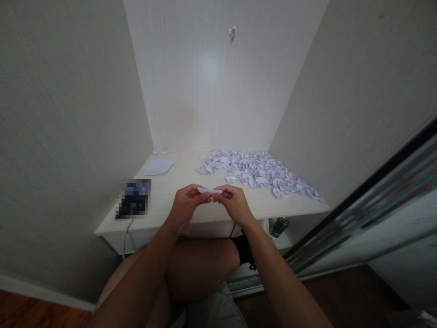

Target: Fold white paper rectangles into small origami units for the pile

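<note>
Between my two hands is a small folded piece of white paper [209, 191], held level above the front part of the desk. My left hand [187, 202] pinches its left end between thumb and fingers. The right end is pinched the same way by my right hand [235, 200]. Beyond my hands, to the right, a wide heap of small folded white papers [252, 168] covers the back right of the desk [170, 200]. A flat stack of white paper sheets [158, 167] lies at the back left.
A blurred-out phone or tablet [134, 198] with a white cable [126, 237] lies at the left edge. Thin white paper strips [161, 151] sit in the back left corner. Walls close in three sides. A dark can [280, 227] stands on a shelf below right.
</note>
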Action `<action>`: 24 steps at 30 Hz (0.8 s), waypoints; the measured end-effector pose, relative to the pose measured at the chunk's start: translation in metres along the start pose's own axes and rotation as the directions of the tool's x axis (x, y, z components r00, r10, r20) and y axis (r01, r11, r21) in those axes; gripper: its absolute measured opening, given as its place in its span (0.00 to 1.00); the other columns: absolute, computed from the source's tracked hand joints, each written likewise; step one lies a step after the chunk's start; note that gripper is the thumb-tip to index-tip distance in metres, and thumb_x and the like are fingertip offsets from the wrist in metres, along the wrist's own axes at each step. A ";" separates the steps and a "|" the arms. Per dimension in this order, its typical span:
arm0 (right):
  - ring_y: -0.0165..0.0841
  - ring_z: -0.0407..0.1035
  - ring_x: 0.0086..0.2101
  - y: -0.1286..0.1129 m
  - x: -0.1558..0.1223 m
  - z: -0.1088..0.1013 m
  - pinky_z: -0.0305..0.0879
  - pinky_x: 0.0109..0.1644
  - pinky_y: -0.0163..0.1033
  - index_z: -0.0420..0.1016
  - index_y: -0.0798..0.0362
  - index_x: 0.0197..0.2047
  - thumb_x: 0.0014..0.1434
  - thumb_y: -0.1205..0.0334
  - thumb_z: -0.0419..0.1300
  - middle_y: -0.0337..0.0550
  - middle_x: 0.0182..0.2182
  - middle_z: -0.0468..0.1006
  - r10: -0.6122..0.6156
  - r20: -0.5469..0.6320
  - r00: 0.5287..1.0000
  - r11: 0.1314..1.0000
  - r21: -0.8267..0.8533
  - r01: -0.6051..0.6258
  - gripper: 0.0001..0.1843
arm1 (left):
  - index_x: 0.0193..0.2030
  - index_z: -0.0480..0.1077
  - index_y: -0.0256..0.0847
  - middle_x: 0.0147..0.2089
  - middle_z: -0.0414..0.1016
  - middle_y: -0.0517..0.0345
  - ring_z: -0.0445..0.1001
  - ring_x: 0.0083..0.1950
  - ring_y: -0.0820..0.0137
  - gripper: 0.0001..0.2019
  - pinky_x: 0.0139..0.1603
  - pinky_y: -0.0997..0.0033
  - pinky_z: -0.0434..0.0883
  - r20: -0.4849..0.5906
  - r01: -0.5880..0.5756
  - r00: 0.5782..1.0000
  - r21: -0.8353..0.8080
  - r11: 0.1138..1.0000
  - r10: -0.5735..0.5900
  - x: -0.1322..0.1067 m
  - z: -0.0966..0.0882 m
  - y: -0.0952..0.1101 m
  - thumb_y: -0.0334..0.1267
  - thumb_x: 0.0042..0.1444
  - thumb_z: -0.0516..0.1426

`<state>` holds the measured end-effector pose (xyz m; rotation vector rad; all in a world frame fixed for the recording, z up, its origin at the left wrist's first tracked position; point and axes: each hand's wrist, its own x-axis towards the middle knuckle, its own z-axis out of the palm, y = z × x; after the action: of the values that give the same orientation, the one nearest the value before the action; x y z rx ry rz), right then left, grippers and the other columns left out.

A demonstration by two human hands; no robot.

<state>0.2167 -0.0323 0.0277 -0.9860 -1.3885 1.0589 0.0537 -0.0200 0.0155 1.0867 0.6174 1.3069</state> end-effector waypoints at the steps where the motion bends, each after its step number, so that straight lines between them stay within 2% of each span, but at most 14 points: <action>1: 0.32 0.71 0.28 0.000 0.000 0.000 0.67 0.36 0.39 0.79 0.52 0.33 0.48 0.54 0.71 0.40 0.25 0.78 0.002 0.000 1.000 1.000 0.013 -0.002 0.12 | 0.31 0.76 0.35 0.31 0.81 0.54 0.79 0.33 0.69 0.12 0.40 0.66 0.76 -0.015 0.013 1.000 0.008 1.000 -0.013 0.000 -0.001 0.000 0.38 0.43 0.71; 5: 0.32 0.72 0.27 0.001 -0.001 -0.001 0.67 0.36 0.39 0.79 0.52 0.33 0.48 0.55 0.71 0.40 0.25 0.78 -0.001 0.005 1.000 0.999 0.034 0.001 0.12 | 0.31 0.76 0.36 0.31 0.82 0.54 0.79 0.32 0.69 0.13 0.36 0.69 0.77 -0.075 0.055 0.996 0.023 0.998 -0.053 0.000 -0.002 0.001 0.38 0.40 0.72; 13: 0.32 0.72 0.27 0.008 0.001 -0.012 0.65 0.34 0.38 0.82 0.54 0.36 0.53 0.52 0.68 0.43 0.25 0.81 -0.006 -0.010 1.000 0.998 -0.068 0.005 0.14 | 0.34 0.78 0.33 0.31 0.80 0.52 0.80 0.34 0.64 0.16 0.26 0.72 0.76 -0.060 0.095 0.994 0.070 0.993 -0.091 0.002 -0.003 0.004 0.46 0.46 0.69; 19: 0.33 0.73 0.27 0.013 0.000 -0.013 0.65 0.33 0.37 0.80 0.54 0.31 0.55 0.49 0.64 0.46 0.28 0.83 0.031 0.000 1.000 0.986 -0.162 -0.030 0.16 | 0.31 0.77 0.33 0.28 0.77 0.54 0.80 0.31 0.65 0.17 0.23 0.72 0.76 -0.147 0.002 0.989 0.155 0.988 0.022 0.004 0.000 -0.005 0.48 0.47 0.68; 24: 0.32 0.72 0.25 0.015 0.003 -0.003 0.63 0.30 0.36 0.79 0.55 0.30 0.54 0.51 0.65 0.45 0.26 0.82 0.053 -0.042 0.998 0.987 -0.151 -0.059 0.14 | 0.33 0.74 0.33 0.25 0.75 0.58 0.77 0.26 0.68 0.18 0.21 0.71 0.77 -0.266 -0.059 0.958 0.195 0.979 0.110 0.006 0.004 -0.014 0.50 0.49 0.66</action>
<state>0.2198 -0.0250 0.0139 -1.1566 -1.4338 0.9811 0.0648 -0.0138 0.0058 1.0989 0.9243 1.5136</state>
